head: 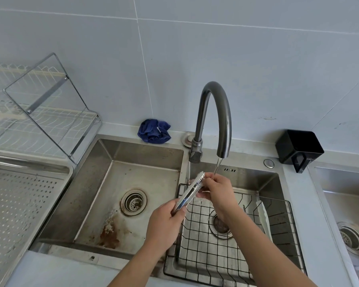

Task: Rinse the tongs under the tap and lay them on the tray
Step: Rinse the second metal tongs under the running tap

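Shiny metal tongs (190, 194) are held slanted above the right sink basin, tips up and to the right. My left hand (166, 222) grips their lower handle end. My right hand (216, 189) pinches the toothed upper end, just below the stream of water falling from the dark curved tap (214, 112). A perforated steel tray (19, 204) lies on the counter at the far left.
A black wire basket (286, 224) sits in the right basin with a white utensil (262, 216) in it. The left basin (116, 193) is stained with rust. A blue cloth (153, 131), a dish rack (39, 121) and a black holder (298, 148) stand along the back.
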Available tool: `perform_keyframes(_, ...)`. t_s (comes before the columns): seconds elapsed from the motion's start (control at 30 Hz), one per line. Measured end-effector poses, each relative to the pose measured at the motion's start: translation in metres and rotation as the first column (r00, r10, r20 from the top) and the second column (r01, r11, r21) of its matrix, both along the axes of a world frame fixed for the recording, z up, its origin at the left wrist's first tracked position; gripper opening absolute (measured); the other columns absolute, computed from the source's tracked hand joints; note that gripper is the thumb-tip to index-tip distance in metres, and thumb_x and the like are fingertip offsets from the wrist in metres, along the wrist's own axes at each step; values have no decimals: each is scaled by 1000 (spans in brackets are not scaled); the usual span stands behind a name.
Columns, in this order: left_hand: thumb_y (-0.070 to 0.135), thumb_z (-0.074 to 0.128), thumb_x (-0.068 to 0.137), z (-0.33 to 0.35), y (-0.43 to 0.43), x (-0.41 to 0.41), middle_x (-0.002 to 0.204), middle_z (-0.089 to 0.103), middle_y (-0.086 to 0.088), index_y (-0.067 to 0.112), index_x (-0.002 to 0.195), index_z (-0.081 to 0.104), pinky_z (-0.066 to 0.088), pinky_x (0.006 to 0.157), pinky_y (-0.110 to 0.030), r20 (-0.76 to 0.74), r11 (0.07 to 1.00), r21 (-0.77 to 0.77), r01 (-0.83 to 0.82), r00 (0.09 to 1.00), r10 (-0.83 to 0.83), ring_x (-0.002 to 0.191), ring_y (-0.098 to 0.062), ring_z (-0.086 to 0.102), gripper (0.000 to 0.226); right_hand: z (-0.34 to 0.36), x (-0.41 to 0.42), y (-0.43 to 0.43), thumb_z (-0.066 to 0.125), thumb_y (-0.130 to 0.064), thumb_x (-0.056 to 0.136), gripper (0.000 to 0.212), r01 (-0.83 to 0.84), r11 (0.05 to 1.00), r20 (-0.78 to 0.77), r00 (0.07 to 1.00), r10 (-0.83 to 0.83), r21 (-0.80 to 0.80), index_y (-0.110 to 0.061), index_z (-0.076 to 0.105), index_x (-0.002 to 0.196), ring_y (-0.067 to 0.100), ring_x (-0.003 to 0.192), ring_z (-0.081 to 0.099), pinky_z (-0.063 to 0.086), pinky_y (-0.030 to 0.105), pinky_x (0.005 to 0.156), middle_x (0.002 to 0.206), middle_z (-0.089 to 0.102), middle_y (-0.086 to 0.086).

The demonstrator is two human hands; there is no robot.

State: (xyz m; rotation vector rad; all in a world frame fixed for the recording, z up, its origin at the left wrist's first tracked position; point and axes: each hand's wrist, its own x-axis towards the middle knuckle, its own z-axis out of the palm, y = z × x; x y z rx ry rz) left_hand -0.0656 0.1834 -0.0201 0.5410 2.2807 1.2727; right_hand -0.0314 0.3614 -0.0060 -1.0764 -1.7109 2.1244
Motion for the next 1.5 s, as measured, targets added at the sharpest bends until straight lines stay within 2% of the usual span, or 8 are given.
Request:
perform_keyframes(0.13, 31, 60, 97, 7, 2, -3, 63, 51, 3, 18, 92, 68, 50, 71, -52, -8, 1000, 5, -11, 1000, 11, 67, -30, 56, 16, 2, 0, 1, 56, -10, 101, 24, 37, 999, -28, 999, -38, -21, -5, 74, 87, 23, 65, 65, 57, 29, 53, 74, 71, 14)
perform_keyframes(0.33, 31, 61, 96, 6, 0, -4, 57, 48, 13, 28, 91, 69, 44, 60, -38, -64, 1000, 3, -6, 998, 6, 57, -10, 46, 10, 3, 5, -3, 51, -1, 94, 27, -39, 986, -103, 994, 23, -162, -8, 77, 88, 20, 70, 65, 59, 30, 61, 88, 73, 20)
perform_keyframes(0.57, 37, 57, 94, 5, 4, -7, 62, 51, 9, 28, 91, 68, 51, 67, -46, -32, 1000, 24, 6, 999, -5, 67, -23, 57, 14, 3, 7, -4, 60, -13, 100, 20, -1, 977, -144, 989, -31, -214, -10, 77, 89, 20, 69, 66, 58, 31, 58, 82, 70, 14)
perform_keyframes(0.8, 27, 64, 94, -3, 10, -1, 65, 48, 11, 38, 110, 70, 39, 60, -18, -24, 999, 48, 12, 1000, -11, 61, -4, 48, 20, 2, 6, -3, 54, -15, 103, 25, 106, 994, -26, 994, -105, 39, -7, 66, 82, 19, 55, 64, 51, 28, 42, 68, 69, 8)
perform_keyframes(0.93, 21, 62, 95, -3, 15, 1, 69, 58, 0, 24, 92, 73, 47, 61, -36, 221, 985, 167, -46, 975, 8, 62, -12, 53, 12, 6, 7, -4, 56, -15, 101, 16, 57, 997, -45, 998, -55, 54, -6, 67, 94, 18, 63, 68, 55, 28, 51, 74, 76, 5)
perform_keyframes(1.1, 17, 58, 99, -1, 25, -7, 79, 70, -11, 15, 99, 78, 50, 57, -20, 540, 936, 253, -244, 838, 73, 64, -14, 63, 20, 11, 19, 1, 65, -9, 95, 8, -89, 993, -138, 987, 78, -74, -7, 72, 95, 16, 74, 66, 56, 30, 61, 82, 73, 6)
perform_keyframes(1.37, 40, 47, 104, -2, 63, -14, 80, 69, -11, 25, 116, 66, 46, 53, -24, 518, 957, 251, -148, 856, -3, 63, -17, 62, 27, 17, 22, 16, 68, -18, 97, 15, 16, 994, -190, 982, 4, 105, -15, 70, 82, 17, 70, 64, 57, 30, 66, 76, 68, 8)
perform_keyframes(1.5, 46, 45, 103, 0, 83, -14, 74, 63, -10, 20, 115, 61, 40, 45, -28, 469, 956, 267, -124, 883, -17, 51, -18, 55, 33, 19, 14, 19, 58, -31, 103, 36, 58, 985, -161, 986, -32, 162, 0, 64, 86, 24, 66, 65, 58, 30, 60, 76, 66, 26)
